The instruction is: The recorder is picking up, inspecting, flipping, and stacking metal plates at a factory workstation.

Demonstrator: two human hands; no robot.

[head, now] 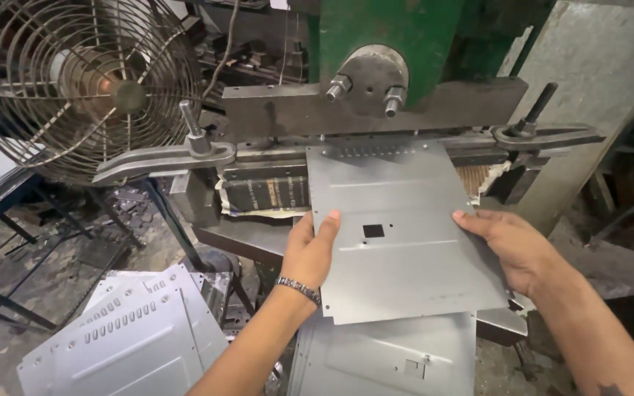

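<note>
**A:** Where is the sheet [398, 235] now?

**B:** I hold it between both hands. My left hand [311, 253] pinches its left edge, thumb on top beside the small square hole. My right hand [511, 249] lies flat against the right edge, fingers together; I cannot tell whether they curl under it. The far edge, ahead of both hands, sits in the press [376, 110], under the bar with two bolts.

**A:** How do I do this well?

**B:** I judge that the far edge should lie square along the bar, so I keep both hands level and equally far back. Fingers belong at the side edges, well clear of the bar.

**A:** Anything near?

**B:** A second sheet [390, 359] lies just below my wrists, a stack of slotted panels [130, 337] down left of my left hand, and a fan [75, 81] up left.
</note>
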